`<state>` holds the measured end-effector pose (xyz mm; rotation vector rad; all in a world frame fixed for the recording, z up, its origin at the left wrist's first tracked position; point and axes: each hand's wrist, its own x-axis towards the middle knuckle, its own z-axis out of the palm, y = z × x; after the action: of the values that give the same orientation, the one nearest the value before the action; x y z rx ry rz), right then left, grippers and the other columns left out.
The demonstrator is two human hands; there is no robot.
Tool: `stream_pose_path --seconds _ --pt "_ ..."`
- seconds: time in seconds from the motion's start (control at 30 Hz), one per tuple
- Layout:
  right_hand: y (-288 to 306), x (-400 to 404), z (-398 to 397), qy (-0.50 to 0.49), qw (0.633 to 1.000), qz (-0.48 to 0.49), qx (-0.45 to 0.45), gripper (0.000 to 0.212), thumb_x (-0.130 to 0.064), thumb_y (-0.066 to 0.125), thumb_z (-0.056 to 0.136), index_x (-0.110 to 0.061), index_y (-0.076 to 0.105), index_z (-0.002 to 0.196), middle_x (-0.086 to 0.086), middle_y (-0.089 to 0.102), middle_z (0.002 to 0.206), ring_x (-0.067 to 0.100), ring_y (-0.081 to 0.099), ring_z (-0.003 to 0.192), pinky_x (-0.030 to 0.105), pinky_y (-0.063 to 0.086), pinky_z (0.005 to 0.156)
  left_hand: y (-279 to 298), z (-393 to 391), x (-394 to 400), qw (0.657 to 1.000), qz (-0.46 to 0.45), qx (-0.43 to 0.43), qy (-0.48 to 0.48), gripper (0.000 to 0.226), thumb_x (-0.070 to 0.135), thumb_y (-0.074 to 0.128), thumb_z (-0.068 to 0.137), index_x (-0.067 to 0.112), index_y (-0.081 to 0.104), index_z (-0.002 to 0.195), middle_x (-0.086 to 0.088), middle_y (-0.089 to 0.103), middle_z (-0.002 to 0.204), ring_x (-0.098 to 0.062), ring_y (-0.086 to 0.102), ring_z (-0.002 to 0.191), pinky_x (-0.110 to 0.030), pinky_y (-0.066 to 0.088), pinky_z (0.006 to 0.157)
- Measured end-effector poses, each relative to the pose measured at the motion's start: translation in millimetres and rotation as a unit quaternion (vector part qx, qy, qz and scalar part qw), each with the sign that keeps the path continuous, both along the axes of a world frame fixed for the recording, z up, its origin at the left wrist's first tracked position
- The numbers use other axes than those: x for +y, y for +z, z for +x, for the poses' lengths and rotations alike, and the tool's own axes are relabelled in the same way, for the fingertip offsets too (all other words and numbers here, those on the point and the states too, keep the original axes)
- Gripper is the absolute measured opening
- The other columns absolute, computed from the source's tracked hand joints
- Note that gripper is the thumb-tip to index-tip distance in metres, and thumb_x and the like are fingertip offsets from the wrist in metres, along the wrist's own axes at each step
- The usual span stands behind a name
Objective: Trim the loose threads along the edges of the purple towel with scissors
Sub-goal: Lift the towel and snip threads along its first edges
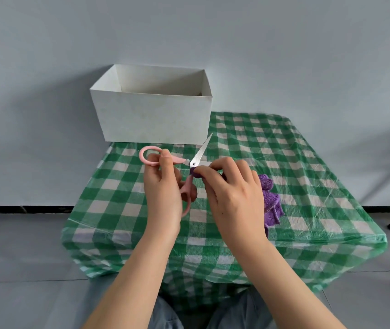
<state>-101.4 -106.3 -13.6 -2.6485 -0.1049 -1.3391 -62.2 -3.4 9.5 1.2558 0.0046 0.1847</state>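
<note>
Left hand (163,186) grips the pink-handled scissors (189,169), fingers curled through and around the loops, with the blades spread wide apart: one blade points up and away from the hand toward the white box (151,108), the other runs sideways under the fingertips of the right hand (232,195). That right hand pinches a small bunched edge of the purple towel (270,200) and offers it right at the pivot of the blades; the rest of the towel hangs from under its palm on the outer side, down toward the green checked cloth of the bench (308,162).

The step in hand looks like snipping a thread at that pinched edge. No loose thread can be made out; it is too small to tell. To do it well, the right hand should draw the thread taut and clear of the terry pile, so that only the thread lies between the blades. Fingertips sit very close to the pivot and ought to back off a little before the blades close. A short cut near the tips would give finer control than one deep at the pivot.
</note>
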Motion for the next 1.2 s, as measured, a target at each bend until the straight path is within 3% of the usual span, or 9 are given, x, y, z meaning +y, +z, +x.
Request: stream_pose_path --seconds 0.17,0.33,0.53,0.7,0.87,1.03,1.2 --pt "0 2 -2 0.014 0.999 0.042 -0.031 0.017 -0.009 0.070 0.088 -0.016 0.073 0.103 0.002 0.063 0.091 0.024 0.054 0.076 0.037 0.042 0.062 4 2 3 1.000 -0.003 0.010 -0.007 0.028 0.031 0.038 0.102 0.011 0.043 0.083 0.002 0.029 0.059 -0.007 0.035 0.037 -0.020 0.039 0.038" --pt "4 4 -1 0.007 1.000 -0.004 -0.010 0.018 -0.007 0.072 0.084 -0.015 0.073 0.101 0.002 0.063 0.090 0.024 0.053 0.075 0.037 0.042 0.061 -1 4 5 1.000 -0.001 0.019 -0.016 0.029 0.033 0.041 0.101 0.014 0.044 0.080 0.006 0.032 0.056 -0.012 0.036 0.043 -0.029 0.041 0.043" --pt "22 -19 3 -0.012 0.997 -0.066 -0.049 0.021 -0.005 0.073 0.085 -0.015 0.074 0.103 0.004 0.064 0.090 0.026 0.054 0.076 0.035 0.039 0.065 4 5 9 0.999 -0.016 0.038 -0.033 0.029 0.035 0.038 0.102 0.012 0.047 0.085 0.005 0.032 0.055 -0.013 0.039 0.036 -0.024 0.042 0.039" --pt "17 -14 5 0.061 0.988 -0.141 -0.033 0.017 -0.007 0.059 0.094 -0.012 0.072 0.103 0.004 0.065 0.093 0.026 0.055 0.076 0.037 0.038 0.063 4 3 4 0.999 -0.003 0.040 -0.017 0.029 0.033 0.039 0.101 0.015 0.047 0.080 0.003 0.033 0.059 -0.005 0.038 0.038 -0.020 0.040 0.039" --pt "11 -15 4 0.057 0.985 -0.159 -0.039 0.020 -0.006 0.054 0.097 -0.011 0.073 0.103 0.004 0.066 0.091 0.026 0.057 0.074 0.039 0.040 0.062 1 1 6 0.997 -0.020 0.055 -0.041 0.030 0.034 0.040 0.101 0.015 0.049 0.080 0.003 0.032 0.057 -0.011 0.039 0.038 -0.024 0.040 0.039" --pt "16 -25 3 0.014 0.988 -0.138 -0.062 0.017 -0.006 0.063 0.093 -0.013 0.073 0.105 0.004 0.067 0.093 0.026 0.056 0.076 0.038 0.040 0.063 5 3 7 0.996 -0.049 0.058 -0.048 0.031 0.035 0.040 0.101 0.012 0.049 0.083 0.003 0.030 0.055 -0.011 0.035 0.036 -0.023 0.040 0.038" --pt "17 -20 5 0.076 0.975 -0.206 -0.045 0.024 -0.008 0.049 0.101 -0.009 0.073 0.102 0.005 0.067 0.092 0.026 0.059 0.076 0.036 0.040 0.064 2 3 5 0.996 -0.038 0.065 -0.053 0.031 0.033 0.040 0.102 0.012 0.049 0.079 0.004 0.031 0.054 -0.009 0.037 0.035 -0.023 0.039 0.038"
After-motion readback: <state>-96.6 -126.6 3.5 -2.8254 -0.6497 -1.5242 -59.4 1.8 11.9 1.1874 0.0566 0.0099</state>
